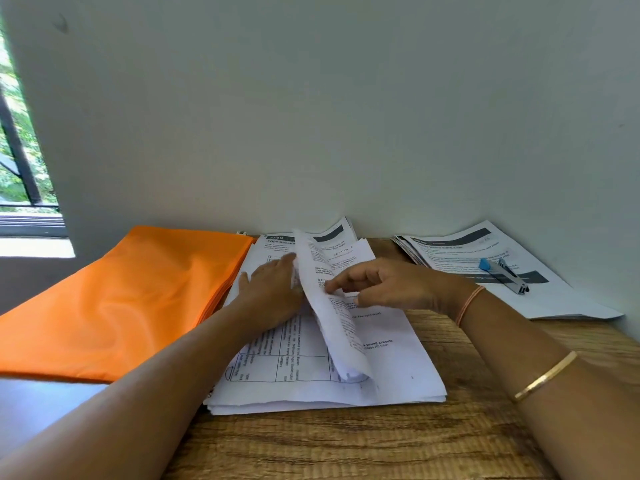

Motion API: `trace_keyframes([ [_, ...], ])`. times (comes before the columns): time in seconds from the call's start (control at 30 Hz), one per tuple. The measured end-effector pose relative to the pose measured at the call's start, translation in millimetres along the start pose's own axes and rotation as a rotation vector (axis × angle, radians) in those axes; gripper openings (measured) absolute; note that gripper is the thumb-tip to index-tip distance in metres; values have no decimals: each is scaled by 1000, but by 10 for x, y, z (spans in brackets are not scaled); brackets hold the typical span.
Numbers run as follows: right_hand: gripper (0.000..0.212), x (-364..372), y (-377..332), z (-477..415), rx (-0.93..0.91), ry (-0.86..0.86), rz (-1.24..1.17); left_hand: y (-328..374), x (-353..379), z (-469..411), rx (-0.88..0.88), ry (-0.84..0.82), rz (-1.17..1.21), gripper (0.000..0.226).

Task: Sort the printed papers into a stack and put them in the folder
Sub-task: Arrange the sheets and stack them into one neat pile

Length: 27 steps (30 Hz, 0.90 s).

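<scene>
Watching the head feed from my end here. Biggest thing in shot is the plain pale wall (346,98) at the back, with a window (20,150) at the far left edge. Below that is the wood-grain tabletop (346,445).

On its left side lies the flat orange fabric folder (121,299). It looks closed as far as I can tell, and its right edge sits right up against the papers. Those papers are the thick stack of white printed papers (398,372), lying in the middle of the tabletop, outside the folder. A second, fanned pile of printed pages (561,299) sits well apart at the right, against the wall.

Standing up off the middle stack are some curled white sheets (341,337), lifted along the centre and bowing over to the right.

The left hand (273,289) lies palm down on the left half of the stack. Its fingers are straight and close together, and the tips are hidden behind the lifted sheets. The right hand (391,289) comes in from the right with its fingers curled, forefinger and thumb pinching the curled white sheets.

A small grey metal tool with a blue end (505,275) rests on the right pile, and there's a thin gold bangle (545,375) on the right forearm
</scene>
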State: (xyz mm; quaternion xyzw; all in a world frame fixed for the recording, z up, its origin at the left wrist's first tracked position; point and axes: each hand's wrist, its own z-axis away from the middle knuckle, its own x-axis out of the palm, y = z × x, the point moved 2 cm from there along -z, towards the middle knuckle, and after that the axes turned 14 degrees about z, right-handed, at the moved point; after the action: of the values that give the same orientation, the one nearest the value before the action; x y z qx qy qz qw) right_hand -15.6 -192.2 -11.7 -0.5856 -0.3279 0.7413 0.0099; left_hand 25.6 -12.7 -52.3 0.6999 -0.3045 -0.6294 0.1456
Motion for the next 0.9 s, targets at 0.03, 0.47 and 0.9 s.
trace_keyframes([
  [0.03,44,8,-15,6,8,-14,32,1,-19,-6,6,70,58,60],
  [0.47,31,-193,118,20,103,383,-299,63,25,41,114,-111,-48,41],
  [0.9,29,-307,235,51,412,469,-182,47,37,40,112,-114,-32,40],
])
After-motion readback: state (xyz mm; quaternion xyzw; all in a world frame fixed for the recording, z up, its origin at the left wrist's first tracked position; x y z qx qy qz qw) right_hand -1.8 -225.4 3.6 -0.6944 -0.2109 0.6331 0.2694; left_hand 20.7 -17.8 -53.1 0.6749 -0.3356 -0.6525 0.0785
